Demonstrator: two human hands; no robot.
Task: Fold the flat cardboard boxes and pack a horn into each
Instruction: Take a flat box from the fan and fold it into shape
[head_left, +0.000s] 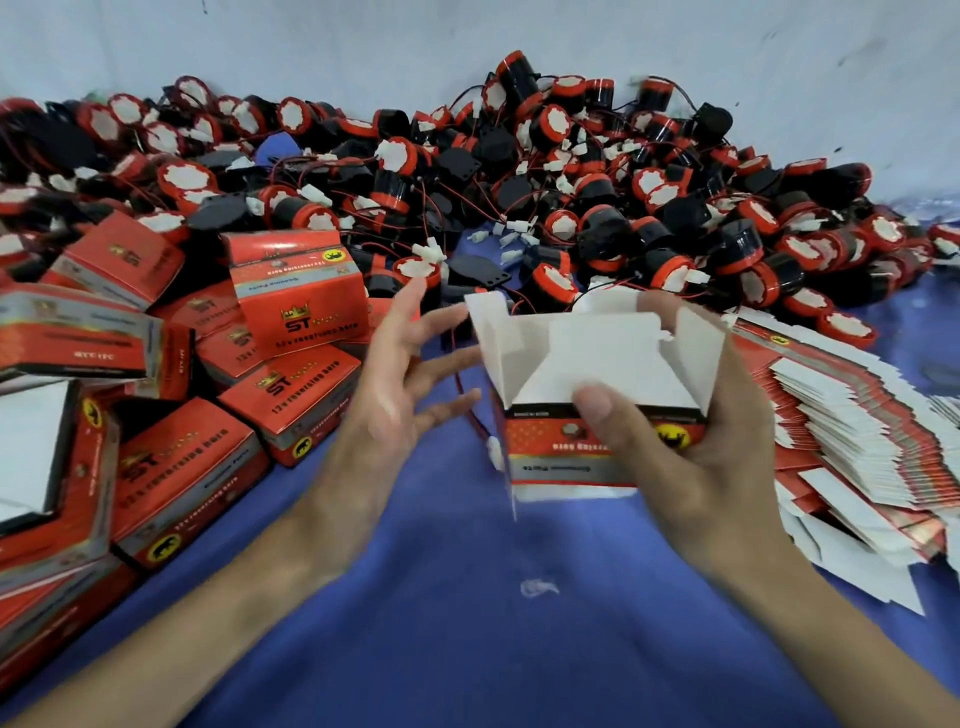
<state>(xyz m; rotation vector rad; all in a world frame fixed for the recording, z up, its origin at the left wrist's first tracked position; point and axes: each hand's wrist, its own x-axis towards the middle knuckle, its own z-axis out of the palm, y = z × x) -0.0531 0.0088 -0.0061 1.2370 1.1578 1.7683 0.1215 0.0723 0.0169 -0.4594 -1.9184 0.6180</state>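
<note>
One glossy red cardboard box (540, 447), white flaps up, gripped by the right hand (691, 457); left hand (395, 395) spread wide. Upper frame: countless round black-and-red plastic horns (519, 171).

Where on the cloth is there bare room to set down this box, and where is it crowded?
Bare blue cloth lies near the person, between the packed boxes left and flat boxes right. The horn pile crowds the far side.

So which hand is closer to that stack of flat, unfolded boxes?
Right. The right hand, gripping the half-folded box, is next to the stack of flat boxes; the left hand hovers open on the box's far side.
</note>
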